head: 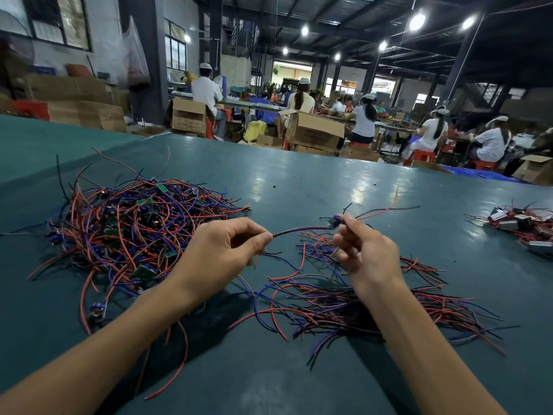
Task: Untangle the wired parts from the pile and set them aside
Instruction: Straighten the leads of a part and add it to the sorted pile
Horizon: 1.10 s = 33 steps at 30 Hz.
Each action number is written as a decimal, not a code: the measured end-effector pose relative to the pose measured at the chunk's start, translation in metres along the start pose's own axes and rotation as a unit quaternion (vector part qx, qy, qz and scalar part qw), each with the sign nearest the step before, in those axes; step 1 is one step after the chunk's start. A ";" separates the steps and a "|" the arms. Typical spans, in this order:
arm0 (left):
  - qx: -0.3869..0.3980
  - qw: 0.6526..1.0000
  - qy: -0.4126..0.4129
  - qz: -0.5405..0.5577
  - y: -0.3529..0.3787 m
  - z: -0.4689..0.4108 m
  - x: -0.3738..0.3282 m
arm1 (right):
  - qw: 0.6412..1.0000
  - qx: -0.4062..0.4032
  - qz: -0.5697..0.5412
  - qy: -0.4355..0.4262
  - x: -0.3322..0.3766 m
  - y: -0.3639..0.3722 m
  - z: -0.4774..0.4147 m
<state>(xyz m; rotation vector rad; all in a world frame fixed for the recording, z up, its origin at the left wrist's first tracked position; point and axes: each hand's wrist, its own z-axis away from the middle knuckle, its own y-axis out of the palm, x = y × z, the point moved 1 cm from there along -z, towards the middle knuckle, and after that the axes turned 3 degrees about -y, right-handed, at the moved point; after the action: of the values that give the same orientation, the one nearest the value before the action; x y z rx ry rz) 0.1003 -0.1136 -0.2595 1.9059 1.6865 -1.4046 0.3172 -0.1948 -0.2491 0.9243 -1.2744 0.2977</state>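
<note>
Holding one wired part [300, 229] up off the table [299, 181] between both hands, head view. Left hand [227, 250] pinches the wire's free end between thumb and forefinger. Right hand [369, 253] grips the small blue component end at its fingertips, other fingers curled. Red and black leads fan out past the right hand.

The part looks clear of the tangled pile [134, 232], which sits at left with green boards mixed in. Sorted bundle [383, 307] lies below and right of the right hand, wires roughly parallel. Another small group of parts [520, 224] is far right, well apart.

Judgement: part is freed, and the step in hand is laying it down. To do it well, hold the wire taut and check no stray lead drags from the pile. Lower it onto the sorted bundle in line with the others, and release the left pinch first.
</note>
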 end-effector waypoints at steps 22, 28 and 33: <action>0.208 0.666 -0.110 -0.708 -0.127 -0.119 0.086 | 0.988 -0.080 -0.055 0.119 0.011 -0.027 -0.038; 0.197 0.619 -0.024 -0.760 -0.130 -0.125 0.075 | 0.986 -0.122 -0.084 0.070 0.016 -0.033 -0.036; 0.198 0.611 0.004 -0.766 -0.139 -0.121 0.049 | 0.985 -0.170 -0.017 0.027 0.011 -0.027 -0.031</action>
<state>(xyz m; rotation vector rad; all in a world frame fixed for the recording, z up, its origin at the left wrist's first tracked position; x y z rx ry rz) 0.0337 0.0459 -0.1790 -0.0820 3.3684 -2.2030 0.3594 -0.1922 -0.2507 0.6415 -1.2111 0.0726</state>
